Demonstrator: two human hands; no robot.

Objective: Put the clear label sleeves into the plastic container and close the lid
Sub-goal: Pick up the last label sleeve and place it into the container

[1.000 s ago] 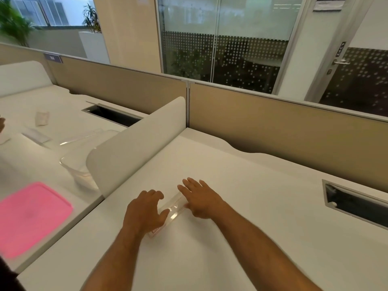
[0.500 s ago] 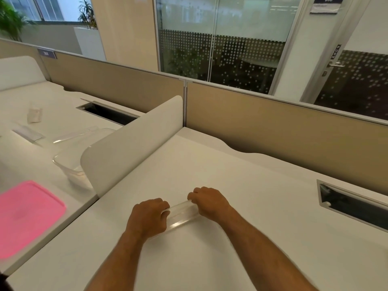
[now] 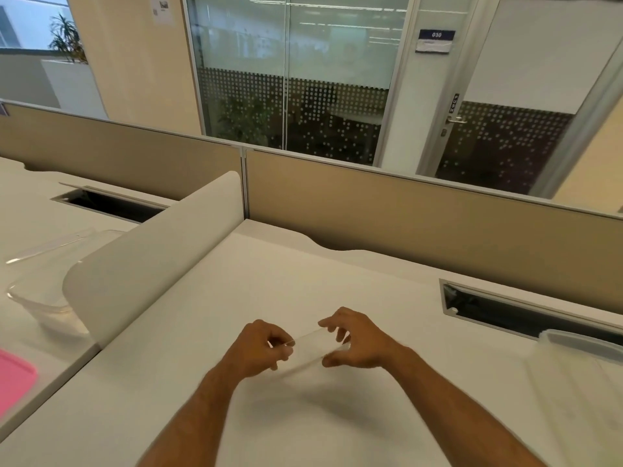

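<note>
A clear label sleeve (image 3: 312, 348) is lifted just above the white desk, held between both hands. My left hand (image 3: 259, 348) pinches its left end and my right hand (image 3: 357, 342) grips its right end with curled fingers. A clear plastic container (image 3: 580, 369) with a whitish rim stands at the right of the same desk, only partly in view. On the neighbouring desk at the left, a second clear container (image 3: 37, 298) sits half hidden behind the white divider, and a pink lid (image 3: 13, 382) lies in front of it.
A curved white divider (image 3: 151, 257) separates the two desks. Tan partition panels (image 3: 404, 214) close off the back. Open cable slots are cut into the desk at the back right (image 3: 526, 315) and into the left desk (image 3: 111, 203).
Both hands closed on the sleeve where it lay flat and have raised it off the desk. The view has turned right, bringing the right-hand container into sight.
</note>
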